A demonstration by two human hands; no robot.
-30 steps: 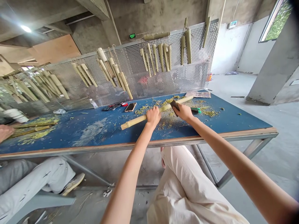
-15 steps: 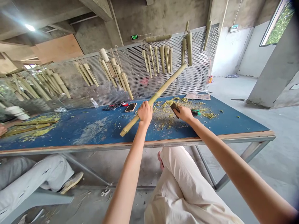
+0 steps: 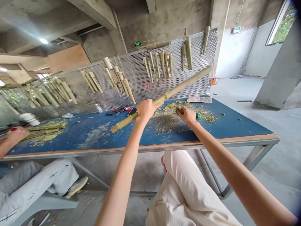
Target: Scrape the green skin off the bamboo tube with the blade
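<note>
The pole [image 3: 185, 84] is off the worktop [image 3: 235, 125] now and flatter than half a second ago, its tip swinging right across the mesh panel [image 3: 141, 78]. The left hand [image 3: 145, 110] has its grip wrapped shut around the pole near the butt end. The right hand [image 3: 188, 115] stays on the shavings [image 3: 164, 121], curled over a dark tool [image 3: 180, 110], clear of the pole, so no scraping just now.

A bamboo workshop: bare concrete walls [image 3: 169, 18] fill the top of the frame, a perforated metal panel [image 3: 141, 84] across the middle is hung with cut bamboo pieces [image 3: 162, 64], and the long blue table [image 3: 235, 124] is strewn with green shavings [image 3: 164, 121].
</note>
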